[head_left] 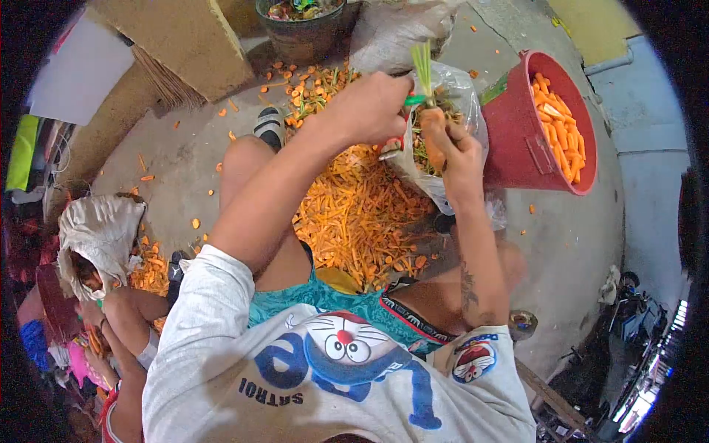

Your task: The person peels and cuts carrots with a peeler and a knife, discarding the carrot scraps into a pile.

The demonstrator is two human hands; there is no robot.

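My left hand (373, 107) is closed around a small tool with a bright green part (415, 100); its kind is mostly hidden by the fingers. That green part lies close to the base of the stems on an orange carrot (432, 140). My right hand (461, 151) grips this carrot, which points up with its cut green stems (422, 63) on top. Behind and below the carrot is a clear plastic bag (465, 88) with greenish and orange scraps in it. A large heap of carrot peelings (362, 207) lies between my legs.
A red bucket (513, 122) of peeled carrots tilts on the right. At the back stand a dark bin (303, 33) and a pale sack (399, 33). Carrot ends (310, 88) litter the floor. Another person (122, 354) sits at left, beside a whitish sack (100, 229).
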